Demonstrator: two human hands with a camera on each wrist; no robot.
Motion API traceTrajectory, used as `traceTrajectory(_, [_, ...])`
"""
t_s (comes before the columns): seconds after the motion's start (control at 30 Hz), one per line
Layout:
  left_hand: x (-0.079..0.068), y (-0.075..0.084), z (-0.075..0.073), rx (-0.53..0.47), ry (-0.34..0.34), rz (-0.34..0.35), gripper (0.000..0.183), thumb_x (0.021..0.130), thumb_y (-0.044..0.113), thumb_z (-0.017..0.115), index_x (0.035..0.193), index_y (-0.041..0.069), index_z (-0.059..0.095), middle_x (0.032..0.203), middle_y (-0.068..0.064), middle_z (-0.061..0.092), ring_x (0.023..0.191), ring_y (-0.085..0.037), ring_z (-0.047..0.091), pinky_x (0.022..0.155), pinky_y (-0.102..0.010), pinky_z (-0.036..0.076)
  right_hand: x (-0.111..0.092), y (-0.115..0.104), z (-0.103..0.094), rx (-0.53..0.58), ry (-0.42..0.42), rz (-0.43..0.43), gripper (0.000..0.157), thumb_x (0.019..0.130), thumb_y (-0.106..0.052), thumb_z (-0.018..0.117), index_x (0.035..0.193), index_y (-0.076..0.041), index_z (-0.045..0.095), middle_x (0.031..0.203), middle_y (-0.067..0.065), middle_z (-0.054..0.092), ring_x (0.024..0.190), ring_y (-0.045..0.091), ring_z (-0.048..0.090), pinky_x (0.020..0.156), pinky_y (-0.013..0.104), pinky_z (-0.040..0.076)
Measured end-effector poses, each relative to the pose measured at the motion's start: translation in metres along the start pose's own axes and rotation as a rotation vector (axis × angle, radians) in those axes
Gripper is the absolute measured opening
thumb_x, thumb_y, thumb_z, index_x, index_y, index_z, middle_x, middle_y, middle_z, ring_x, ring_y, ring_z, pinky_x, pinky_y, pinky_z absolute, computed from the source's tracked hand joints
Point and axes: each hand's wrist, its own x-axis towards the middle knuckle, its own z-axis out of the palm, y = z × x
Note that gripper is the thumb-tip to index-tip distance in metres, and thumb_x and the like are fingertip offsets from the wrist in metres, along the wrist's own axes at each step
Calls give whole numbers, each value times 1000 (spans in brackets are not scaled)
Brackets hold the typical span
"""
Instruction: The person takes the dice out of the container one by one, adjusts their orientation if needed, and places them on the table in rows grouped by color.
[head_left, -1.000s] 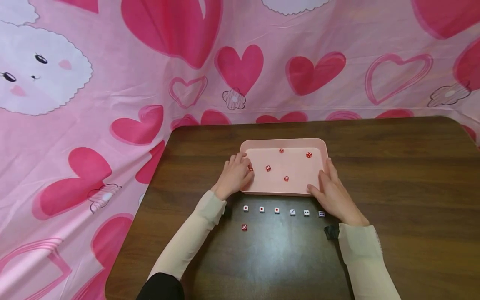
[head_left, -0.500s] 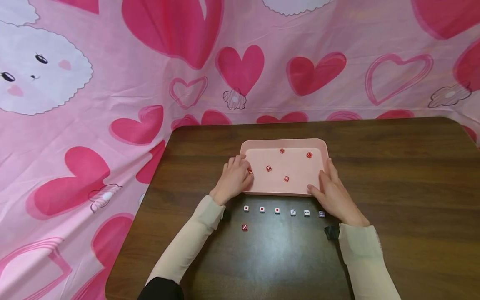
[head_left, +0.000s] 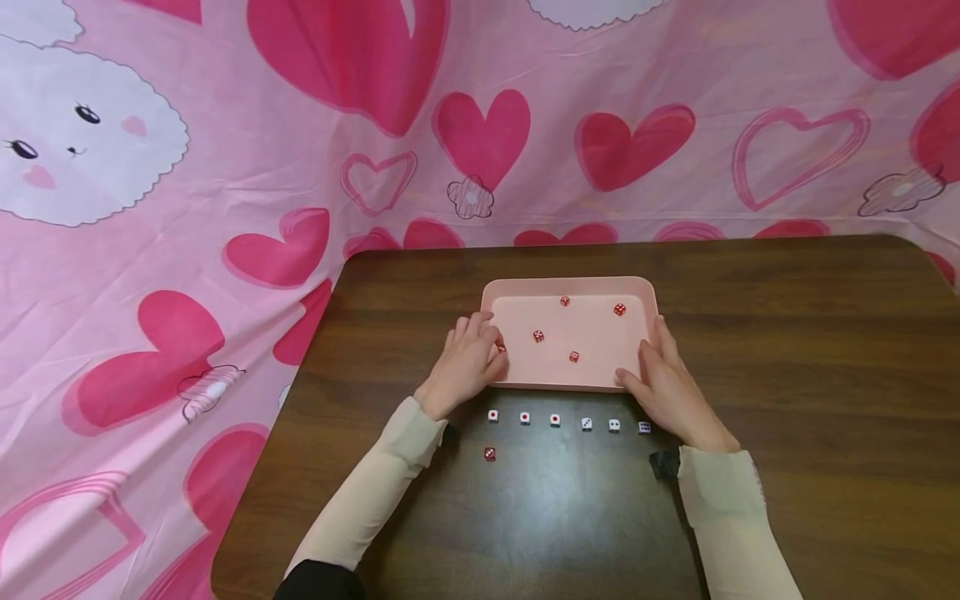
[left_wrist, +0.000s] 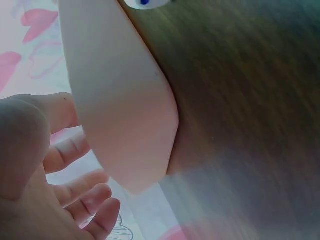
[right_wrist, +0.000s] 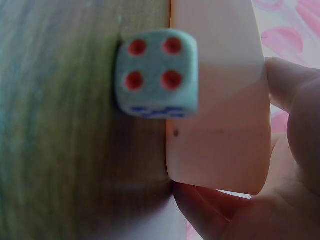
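A shallow pink tray (head_left: 562, 286) lies on the table with several red dice inside, among them a red die (head_left: 537, 336) left of its middle. My left hand (head_left: 461, 362) reaches over the tray's left end and pinches a red die (head_left: 502, 348) between thumb and forefinger, mostly covered. In the left wrist view, the tray wall (left_wrist: 120, 110) hides those fingertips. My right hand (head_left: 675, 396) grips the tray's right end, thumb over the near rim and fingers along the outer side. A white die (right_wrist: 157, 72) looms in the right wrist view, before the tray wall.
A row of several white dice stands before the tray, from a red-dotted die (head_left: 492, 416) to a blue-dotted one (head_left: 644, 427). One red die (head_left: 490, 454) lies below the row's left end. A pink heart-print cloth (head_left: 405, 200) hangs behind the wooden table (head_left: 795, 350).
My left hand has shifted slightly toward the tray's near edge, and the red die at its fingertips has moved the same way. My right hand and the tray stay put.
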Motion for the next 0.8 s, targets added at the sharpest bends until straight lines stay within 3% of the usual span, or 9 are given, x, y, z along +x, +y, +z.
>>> traceTrajectory(0.43, [-6, 12, -3, -18, 11, 85, 10, 87, 25, 65, 92, 17, 62, 140, -12, 47, 115, -24, 44, 92, -39, 41, -1, 1, 1, 1, 8, 10, 82, 94, -39, 58, 149, 8, 20, 160, 9, -24, 148, 42, -4, 108, 65, 22])
traceTrajectory(0.8, [-16, 19, -5, -56, -1, 94, 12, 87, 27, 68, 93, 18, 65, 139, -8, 47, 113, -22, 43, 96, -37, 40, -2, 0, 1, 5, 8, 9, 83, 94, -40, 58, 150, 6, 19, 160, 8, -25, 148, 42, -5, 107, 65, 23])
